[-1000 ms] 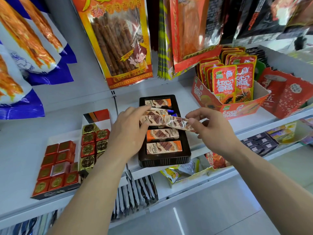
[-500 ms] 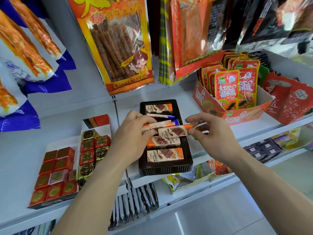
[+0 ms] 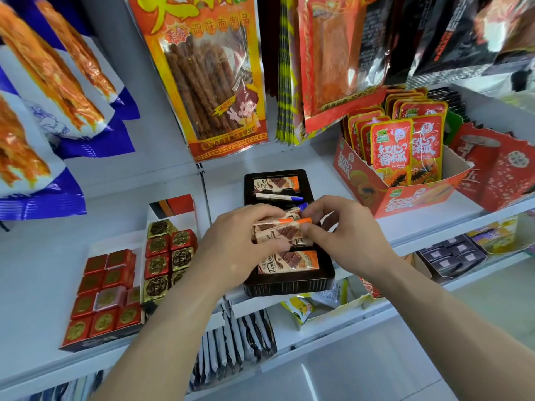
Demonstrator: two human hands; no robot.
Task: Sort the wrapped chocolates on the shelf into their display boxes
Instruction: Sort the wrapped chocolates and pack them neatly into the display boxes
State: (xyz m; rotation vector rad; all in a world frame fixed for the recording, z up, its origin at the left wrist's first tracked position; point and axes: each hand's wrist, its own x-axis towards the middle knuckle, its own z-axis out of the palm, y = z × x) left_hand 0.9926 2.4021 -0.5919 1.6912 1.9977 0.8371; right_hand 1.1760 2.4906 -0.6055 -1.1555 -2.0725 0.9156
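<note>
Head view: above a white shop shelf point(image 3: 43, 256), left hand point(image 3: 240, 244) and right hand point(image 3: 347, 235) pinch perhaps three wrapped chocolate bars point(image 3: 278, 230) over the black tray point(image 3: 289, 283).

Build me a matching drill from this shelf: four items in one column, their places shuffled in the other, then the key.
Items
1 bundle of chocolate bars
2 red square chocolates
3 papaya packets
4 white-and-blue bar

Places
A upright in the orange carton, right
B in the white box, far left
C held between left hand and right hand
D lying in the black tray, behind the hands

Pairs: 1-C, 2-B, 3-A, 4-D
</note>
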